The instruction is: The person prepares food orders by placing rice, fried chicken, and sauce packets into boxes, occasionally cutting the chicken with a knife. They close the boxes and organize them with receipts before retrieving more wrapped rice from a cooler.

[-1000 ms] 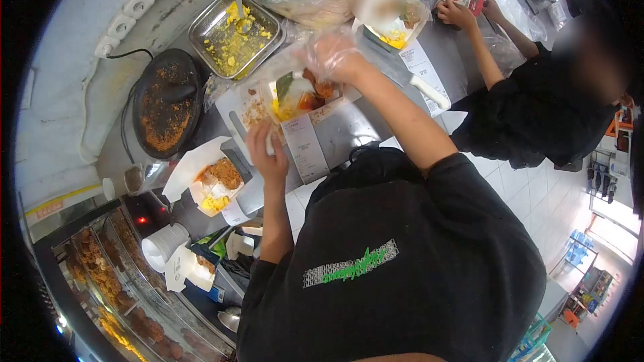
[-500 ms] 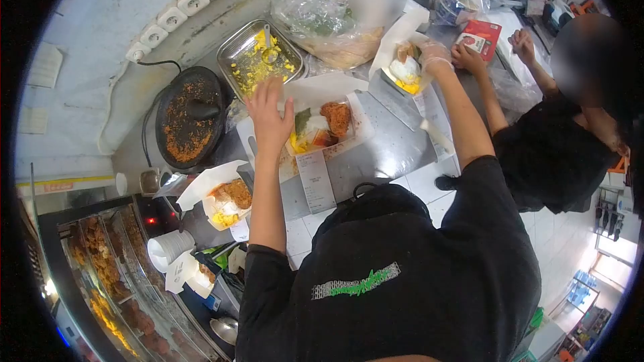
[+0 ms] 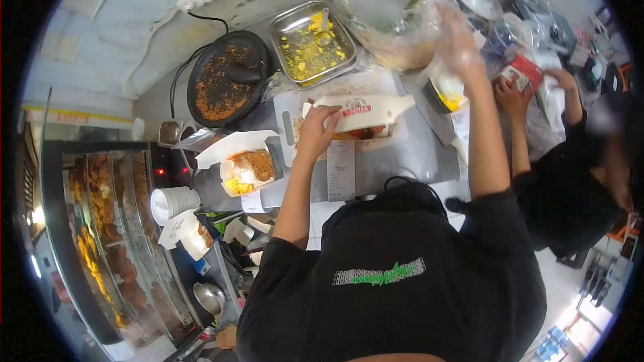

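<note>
Presumably steadying the box lid (image 3: pixel 376 108), the left hand (image 3: pixel 317 133) is resting there partly open, the right hand (image 3: pixel 463 47) hovering, grip blurred beyond telling.

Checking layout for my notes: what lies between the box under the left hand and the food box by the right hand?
In the head view: the right edge of the white cutting board, then a knife.

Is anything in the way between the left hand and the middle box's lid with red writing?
Nothing visible is: the left hand is touching the lid. The knife lies past the lid's other end, not between them.
</note>
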{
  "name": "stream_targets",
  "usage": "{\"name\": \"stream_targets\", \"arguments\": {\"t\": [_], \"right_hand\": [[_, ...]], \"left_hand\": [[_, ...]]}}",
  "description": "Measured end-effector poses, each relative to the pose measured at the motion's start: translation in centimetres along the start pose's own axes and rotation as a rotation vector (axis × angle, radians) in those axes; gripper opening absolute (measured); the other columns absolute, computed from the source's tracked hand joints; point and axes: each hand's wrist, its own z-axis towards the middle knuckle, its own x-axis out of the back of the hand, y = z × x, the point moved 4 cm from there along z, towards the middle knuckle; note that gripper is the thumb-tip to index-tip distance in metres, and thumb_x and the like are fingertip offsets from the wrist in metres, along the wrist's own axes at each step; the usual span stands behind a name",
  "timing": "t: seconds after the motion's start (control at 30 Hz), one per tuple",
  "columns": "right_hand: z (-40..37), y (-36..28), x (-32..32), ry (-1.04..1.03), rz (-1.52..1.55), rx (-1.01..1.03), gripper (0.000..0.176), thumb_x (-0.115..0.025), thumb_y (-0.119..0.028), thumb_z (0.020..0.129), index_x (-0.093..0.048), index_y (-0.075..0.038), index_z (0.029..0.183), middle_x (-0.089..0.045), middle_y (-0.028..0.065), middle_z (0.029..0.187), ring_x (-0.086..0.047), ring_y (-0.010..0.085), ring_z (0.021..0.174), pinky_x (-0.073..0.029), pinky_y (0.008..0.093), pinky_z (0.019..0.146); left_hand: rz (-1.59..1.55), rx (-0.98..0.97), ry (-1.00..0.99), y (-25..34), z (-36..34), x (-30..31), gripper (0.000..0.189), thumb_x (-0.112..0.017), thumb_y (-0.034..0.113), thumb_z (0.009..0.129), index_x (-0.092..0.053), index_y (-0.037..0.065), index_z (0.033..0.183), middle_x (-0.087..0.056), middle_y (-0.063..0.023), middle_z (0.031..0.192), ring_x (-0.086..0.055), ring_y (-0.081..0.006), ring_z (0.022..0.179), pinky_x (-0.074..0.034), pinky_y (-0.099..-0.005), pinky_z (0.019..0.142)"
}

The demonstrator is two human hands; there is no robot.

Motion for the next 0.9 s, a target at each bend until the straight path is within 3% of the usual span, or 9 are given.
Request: {"name": "stream_targets", "arguments": {"t": [0.13, 0.17, 0.3, 0.37, 0.5, 0.6, 0.63, 0.83, 0.9], "right_hand": [[-9.7, -6.8, -10.2, -0.627, -0.117, -0.024, 0.053, -0.054, -0.024, 0.085, -0.044, 0.001, 0.13, -0.046, 0.0249, 0.131, -0.044, 0.0362, 0.124, -0.033, 0.0417, 0.106], [-14.1, -5.7, -15.2, -0.764, -0.226, -0.063, 0.058, -0.053, -0.029, 0.087, -0.04, 0.001, 0.135, -0.041, 0.0255, 0.136, -0.041, 0.0359, 0.127, -0.03, 0.0423, 0.108], [-17.5, -8.1, -14.9, -0.567, -0.328, -0.259, 0.067, -0.049, -0.036, 0.089, -0.03, 0.005, 0.14, -0.022, 0.0275, 0.147, -0.027, 0.0364, 0.136, -0.022, 0.0399, 0.112], [-19.6, -7.0, -15.7, -0.457, -0.297, -0.22, 0.074, -0.05, -0.036, 0.089, -0.022, 0.007, 0.142, -0.013, 0.0278, 0.15, -0.021, 0.0367, 0.138, -0.02, 0.0383, 0.113], [-19.9, -7.1, -15.3, -0.392, 0.254, -0.689, 0.085, -0.057, -0.032, 0.087, -0.007, 0.009, 0.143, -0.019, 0.0296, 0.147, -0.026, 0.0387, 0.136, -0.023, 0.0392, 0.111], [-20.4, -6.5, -15.5, -0.297, 0.389, -0.686, 0.088, -0.058, -0.036, 0.087, -0.006, 0.007, 0.144, -0.023, 0.0298, 0.146, -0.028, 0.0395, 0.135, -0.024, 0.0384, 0.11], [-20.4, -6.2, -15.6, -0.3, 0.384, -0.701, 0.082, -0.06, -0.036, 0.087, -0.017, 0.007, 0.142, -0.041, 0.0286, 0.136, -0.043, 0.0376, 0.125, -0.033, 0.0379, 0.105], [-18.3, -8.9, -10.5, -0.286, 1.08, -1.192, 0.05, -0.061, -0.031, 0.088, -0.05, 0.006, 0.119, -0.063, 0.014, 0.1, -0.062, 0.0187, 0.081, -0.051, 0.0312, 0.072], [-18.6, -8.2, -10.4, -0.41, 1.071, -1.255, 0.05, -0.06, -0.036, 0.089, -0.053, 0.002, 0.121, -0.062, 0.0096, 0.106, -0.058, 0.0161, 0.092, -0.045, 0.0298, 0.08]], "left_hand": [[0.113, -0.07, 0.088, -1.8, -0.1, -1.9, 0.019, -0.062, 0.02, 0.084, -0.066, 0.005, 0.094, -0.059, -0.0158, 0.102, -0.054, -0.0332, 0.098, -0.042, -0.0417, 0.088], [0.124, -0.059, 0.028, -2.8, -0.1, -2.5, 0.029, -0.062, 0.024, 0.084, -0.061, 0.004, 0.106, -0.051, -0.0175, 0.122, -0.045, -0.0357, 0.116, -0.037, -0.043, 0.097], [0.387, 0.059, -0.147, -5.4, -1.1, -4.8, 0.065, -0.058, 0.032, 0.088, -0.031, -0.002, 0.136, -0.02, -0.0175, 0.151, -0.015, -0.0349, 0.141, -0.009, -0.0493, 0.114], [0.309, 0.028, -0.062, -5.3, -1.1, -4.9, 0.071, -0.058, 0.032, 0.088, -0.024, -0.003, 0.14, -0.018, -0.0199, 0.151, -0.013, -0.0349, 0.141, -0.012, -0.051, 0.113], [-0.001, 0.175, -0.018, -7.7, -1.2, -5.3, 0.077, -0.054, 0.03, 0.091, -0.01, -0.004, 0.145, -0.018, -0.0244, 0.15, -0.018, -0.0337, 0.14, -0.018, -0.0406, 0.112], [-0.307, 0.351, -0.077, -8.6, -2.4, -5.1, 0.071, -0.052, 0.031, 0.093, -0.017, -0.004, 0.144, -0.031, -0.0251, 0.144, -0.031, -0.0333, 0.134, -0.026, -0.0359, 0.109], [-0.393, 0.392, -0.107, -8.6, -2.2, -4.9, 0.069, -0.051, 0.032, 0.093, -0.02, -0.004, 0.143, -0.036, -0.0253, 0.142, -0.036, -0.0332, 0.132, -0.029, -0.0348, 0.108], [-0.612, 0.567, -0.174, -6.1, -2.0, -1.0, 0.069, -0.055, 0.041, 0.09, -0.035, -0.004, 0.138, -0.049, -0.0206, 0.131, -0.048, -0.0265, 0.121, -0.036, -0.032, 0.1], [-0.637, 0.589, -0.197, -7.0, -1.8, -0.6, 0.072, -0.056, 0.044, 0.089, -0.036, -0.005, 0.137, -0.051, -0.0192, 0.129, -0.049, -0.0253, 0.119, -0.037, -0.0314, 0.099]]}}
